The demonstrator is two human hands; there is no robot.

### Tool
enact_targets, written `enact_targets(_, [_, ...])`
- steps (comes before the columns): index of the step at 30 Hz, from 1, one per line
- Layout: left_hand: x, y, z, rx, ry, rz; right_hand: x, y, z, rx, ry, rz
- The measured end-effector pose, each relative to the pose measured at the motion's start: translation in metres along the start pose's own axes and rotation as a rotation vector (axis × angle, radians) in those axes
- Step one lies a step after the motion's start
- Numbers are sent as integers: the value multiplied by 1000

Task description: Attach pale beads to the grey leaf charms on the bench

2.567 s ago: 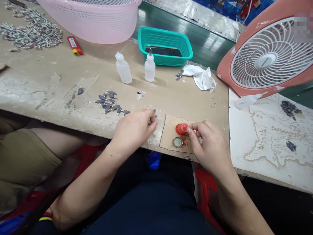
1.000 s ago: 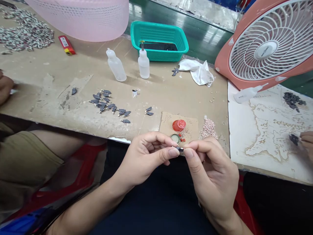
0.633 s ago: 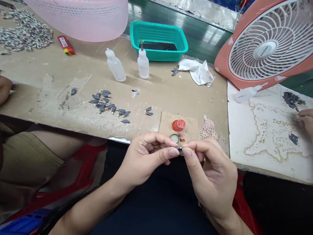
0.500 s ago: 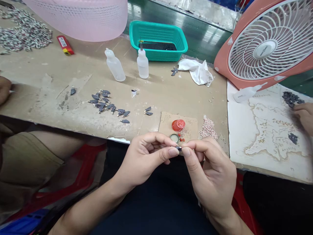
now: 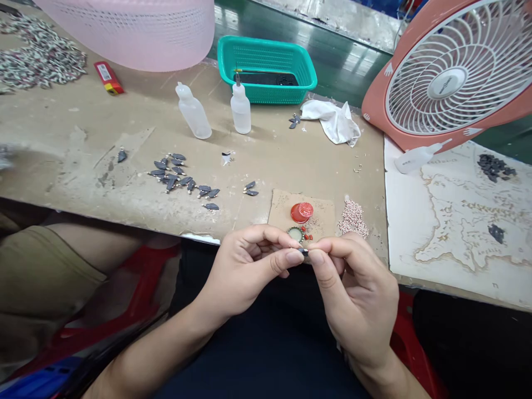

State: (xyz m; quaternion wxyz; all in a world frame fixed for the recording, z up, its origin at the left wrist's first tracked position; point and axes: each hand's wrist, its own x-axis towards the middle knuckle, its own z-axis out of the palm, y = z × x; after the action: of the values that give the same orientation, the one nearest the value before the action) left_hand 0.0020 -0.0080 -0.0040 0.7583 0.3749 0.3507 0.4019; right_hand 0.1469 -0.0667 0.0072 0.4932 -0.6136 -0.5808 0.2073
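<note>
Between the fingertips of both hands is a small dark grey leaf-shaped piece (image 5: 303,251), with a pale tip at its right end. My left hand (image 5: 257,266) pinches its left side with thumb and forefinger. The thumb and forefinger of my right hand (image 5: 355,282) close on the pale tip; what exactly they grip there is too small to make out. Just beyond the fingers lie a bottle cap (image 5: 296,233) and several red bits (image 5: 308,237). Behind them a red container (image 5: 301,211) rests on a cardboard piece (image 5: 280,205). Small pinkish beads (image 5: 353,219) are heaped to the right.
Similar dark pieces (image 5: 170,180) lie scattered left of centre. Two squeeze bottles (image 5: 241,113) stand before a green basket (image 5: 305,95). A white cloth (image 5: 332,122), an orange fan (image 5: 376,105) and a map-printed sheet (image 5: 453,221) occupy the right. A pink basket (image 5: 133,33) is at the back.
At the right edge another person's hand has left the dark pile on the map sheet. The hand at the left edge is also gone, with a blurred greyish thing there now. My hands hold almost still.
</note>
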Motion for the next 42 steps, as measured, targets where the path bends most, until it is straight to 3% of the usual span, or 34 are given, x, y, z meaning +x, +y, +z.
enact_targets(12, [-2,-4,2,61,37,78,1,0,-1,-51,-30,-24])
enact_targets(24, [-4,-11,-3,311,90,249,1,9,1,-60,-97,-10])
enact_targets(30, [-4,-6,-3,228,14,176,0,11,-11,-45,-154,59])
enact_targets(42, [-3,-4,-4,254,33,66,-4,10,-7,-46,-98,0])
